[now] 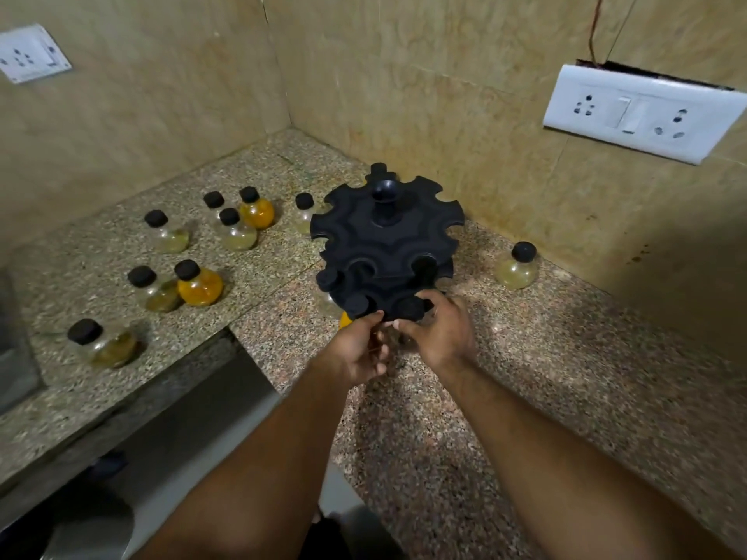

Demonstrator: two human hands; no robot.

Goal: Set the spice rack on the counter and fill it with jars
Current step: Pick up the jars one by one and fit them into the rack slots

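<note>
A black two-tier spice rack (386,236) with a centre knob stands on the speckled granite counter (545,357), in the corner. Black-capped jars hang in the front notches of its lower tier, one with orange filling (344,319) peeking out underneath. My left hand (357,351) and my right hand (442,331) meet at the rack's front edge. Their fingers close around a black-capped jar (410,308) at a lower notch, and its body is hidden by them. Several loose round jars stand to the left, two filled orange (201,286) (257,212), the others pale.
One pale jar (517,267) stands alone right of the rack near the wall. A white socket plate (642,115) is on the right wall, another (30,54) on the left wall. The counter steps down at the front left, beside a steel sink edge (16,349).
</note>
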